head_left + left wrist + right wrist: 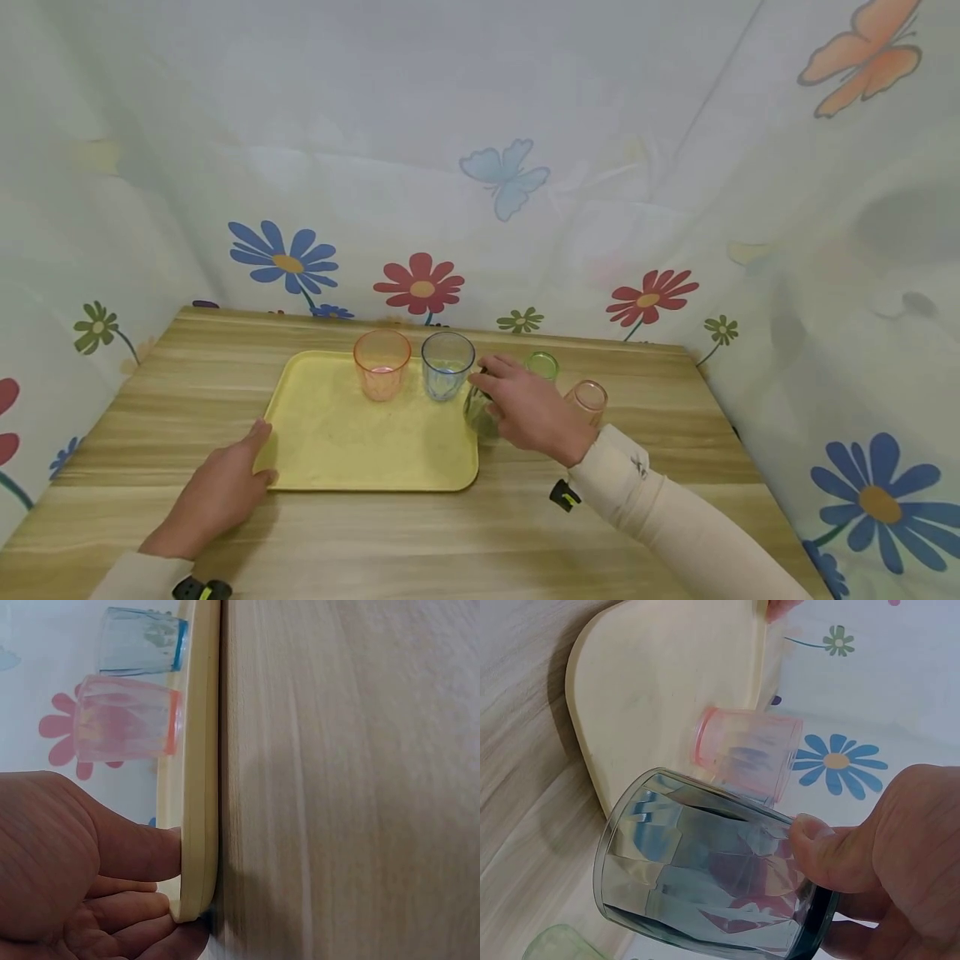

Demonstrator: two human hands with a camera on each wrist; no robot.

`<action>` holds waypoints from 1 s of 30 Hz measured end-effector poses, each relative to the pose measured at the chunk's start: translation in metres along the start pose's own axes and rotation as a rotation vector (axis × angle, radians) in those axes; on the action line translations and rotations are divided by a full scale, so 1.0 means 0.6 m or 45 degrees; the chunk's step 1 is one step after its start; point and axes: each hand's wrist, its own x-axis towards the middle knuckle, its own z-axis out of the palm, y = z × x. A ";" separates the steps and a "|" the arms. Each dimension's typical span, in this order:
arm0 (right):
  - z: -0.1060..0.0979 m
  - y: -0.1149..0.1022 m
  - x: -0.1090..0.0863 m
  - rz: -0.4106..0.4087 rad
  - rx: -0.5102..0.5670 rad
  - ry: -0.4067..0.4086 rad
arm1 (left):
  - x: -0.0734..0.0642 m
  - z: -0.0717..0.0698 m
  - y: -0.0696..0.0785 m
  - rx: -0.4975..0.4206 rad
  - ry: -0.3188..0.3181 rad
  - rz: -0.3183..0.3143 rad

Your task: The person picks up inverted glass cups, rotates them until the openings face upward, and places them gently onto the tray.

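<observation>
My left hand [221, 492] holds the left edge of a yellow tray [337, 450], thumb on the rim and fingers at its underside in the left wrist view. By its base, my right hand [536, 408] grips a smoky grey glass [705, 862], mouth downward and tilted, over the tray's right edge. Part of this glass is hidden behind the hand in the head view. An orange-pink cup [382, 367] and a blue-rimmed clear cup [447, 367] stand upright toward the back of the tray.
Right of the tray, a green cup [542, 367] and a peach cup [588, 397] stand upside down on the wooden table [375, 542]; the right arm partly covers them. A flower-printed cloth [360, 208] hangs behind the table and along its sides.
</observation>
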 end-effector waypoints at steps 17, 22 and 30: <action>-0.006 -0.025 0.013 -0.017 -0.022 -0.023 | 0.000 -0.002 0.002 0.003 -0.001 0.005; -0.008 -0.030 0.017 -0.040 -0.054 -0.021 | 0.000 -0.003 0.002 0.007 -0.006 0.001; -0.009 -0.037 0.019 -0.060 -0.067 -0.020 | -0.001 -0.003 0.003 0.011 0.015 0.007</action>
